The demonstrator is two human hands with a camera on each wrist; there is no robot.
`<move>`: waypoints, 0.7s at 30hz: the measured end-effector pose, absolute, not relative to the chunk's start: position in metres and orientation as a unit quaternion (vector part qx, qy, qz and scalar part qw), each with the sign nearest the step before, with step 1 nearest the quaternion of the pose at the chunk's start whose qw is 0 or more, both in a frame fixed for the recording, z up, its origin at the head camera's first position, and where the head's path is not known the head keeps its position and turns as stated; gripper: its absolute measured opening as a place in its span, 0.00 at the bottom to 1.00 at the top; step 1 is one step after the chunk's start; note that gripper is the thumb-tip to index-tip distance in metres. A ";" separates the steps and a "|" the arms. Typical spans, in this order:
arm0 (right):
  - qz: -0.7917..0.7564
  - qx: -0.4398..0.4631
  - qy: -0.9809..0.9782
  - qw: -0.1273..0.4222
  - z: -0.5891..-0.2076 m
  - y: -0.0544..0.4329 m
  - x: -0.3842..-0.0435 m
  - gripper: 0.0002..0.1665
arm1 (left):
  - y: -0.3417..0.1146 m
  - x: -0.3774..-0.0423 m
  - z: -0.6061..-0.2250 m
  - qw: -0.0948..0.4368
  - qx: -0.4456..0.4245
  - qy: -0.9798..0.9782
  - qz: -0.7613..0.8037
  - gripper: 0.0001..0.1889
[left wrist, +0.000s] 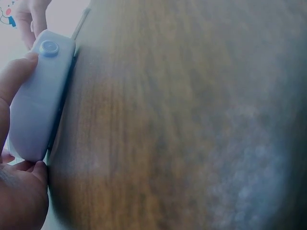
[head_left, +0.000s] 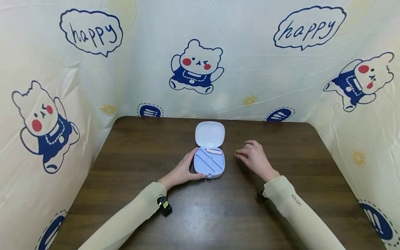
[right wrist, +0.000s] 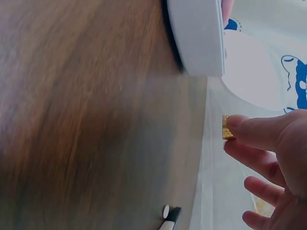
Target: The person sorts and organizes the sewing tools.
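Observation:
A light blue, rounded storage case [head_left: 208,163] stands on the table with its pale, see-through-looking lid [head_left: 210,134] swung up at the back. Slanted dividers split its inside, and a small pink bar-shaped item [head_left: 214,151] lies in the rear part. My left hand [head_left: 182,170] grips the case from the left, thumb at the front near the round button [left wrist: 49,48], the other fingers along the side. To the right of the case, my right hand [head_left: 254,159] pinches a small gold, textured band [right wrist: 227,127] between thumb and forefinger, its other fingers loosely bent.
The dark wooden table [head_left: 140,146] carries the case near its far edge. Behind and at both sides hangs a printed curtain [head_left: 137,69]. A small black-and-white piece [right wrist: 171,218] pokes in at the bottom of the right wrist view.

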State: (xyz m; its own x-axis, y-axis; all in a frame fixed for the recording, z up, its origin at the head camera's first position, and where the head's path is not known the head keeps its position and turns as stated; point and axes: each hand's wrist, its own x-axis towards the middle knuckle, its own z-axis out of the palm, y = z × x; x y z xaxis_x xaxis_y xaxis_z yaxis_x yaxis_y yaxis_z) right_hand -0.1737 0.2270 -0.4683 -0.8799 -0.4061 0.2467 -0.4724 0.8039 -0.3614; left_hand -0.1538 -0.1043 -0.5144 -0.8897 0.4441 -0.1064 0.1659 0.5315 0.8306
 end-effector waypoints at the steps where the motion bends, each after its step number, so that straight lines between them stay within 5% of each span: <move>1: 0.212 0.232 -0.946 0.077 -0.468 0.225 -0.174 0.12 | -0.104 -0.154 -0.514 0.155 0.177 0.861 0.451 0.64; 21: 0.239 0.270 -0.932 0.045 -0.471 0.189 -0.174 0.11 | -0.105 -0.153 -0.516 0.153 0.173 0.861 0.453 0.64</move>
